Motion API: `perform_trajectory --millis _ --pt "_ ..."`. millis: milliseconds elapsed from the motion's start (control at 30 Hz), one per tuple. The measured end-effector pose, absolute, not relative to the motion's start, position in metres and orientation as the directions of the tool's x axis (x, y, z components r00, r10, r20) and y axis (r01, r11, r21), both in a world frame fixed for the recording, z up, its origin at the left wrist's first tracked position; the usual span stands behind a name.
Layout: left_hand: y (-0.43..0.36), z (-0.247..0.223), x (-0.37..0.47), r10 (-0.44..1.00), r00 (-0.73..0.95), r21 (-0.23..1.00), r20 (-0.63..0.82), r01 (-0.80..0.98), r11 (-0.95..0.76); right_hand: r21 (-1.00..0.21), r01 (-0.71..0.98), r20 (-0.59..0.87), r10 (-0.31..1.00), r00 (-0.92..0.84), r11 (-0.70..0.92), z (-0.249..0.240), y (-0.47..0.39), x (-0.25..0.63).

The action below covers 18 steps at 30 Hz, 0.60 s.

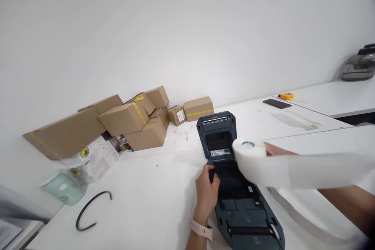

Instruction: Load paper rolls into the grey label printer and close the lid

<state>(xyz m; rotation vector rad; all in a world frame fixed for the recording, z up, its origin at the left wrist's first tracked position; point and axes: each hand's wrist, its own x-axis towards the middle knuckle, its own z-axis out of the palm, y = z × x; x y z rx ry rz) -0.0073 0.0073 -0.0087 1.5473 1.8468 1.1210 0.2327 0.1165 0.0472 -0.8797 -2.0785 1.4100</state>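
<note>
Printer (244, 215) lies open; left hand (206, 190) grips its edge; right hand (273, 149) holds paper roll (252, 164).

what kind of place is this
Probably a packing or shipping workspace: taped cardboard boxes are piled against the wall, an open device that looks like a label printer sits on the white table, and the right hand holds a big roll of white labels or paper.

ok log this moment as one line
left hand: on dark device edge | right hand: holding white paper roll, strip trailing | device lid: open | yellow tape measure: far right
</note>
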Motion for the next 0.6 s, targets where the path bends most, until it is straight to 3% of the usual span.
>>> perform_trajectory --millis 167,367,600 --pt "0.004 -0.007 -0.011 0.968 -0.210 0.832 0.139 0.555 0.000 -0.808 0.263 -0.031 0.407 -0.913 0.527 0.062 0.099 0.197" --pt "0.002 -0.010 -0.013 0.975 -0.183 0.837 0.129 0.547 -0.008 -0.651 0.388 -0.078 0.451 -0.889 0.652 0.051 0.099 0.188" --pt "0.001 -0.010 -0.011 0.970 -0.212 0.846 0.120 0.533 0.012 -0.565 0.455 -0.168 0.444 -0.880 0.688 0.056 0.103 0.182"
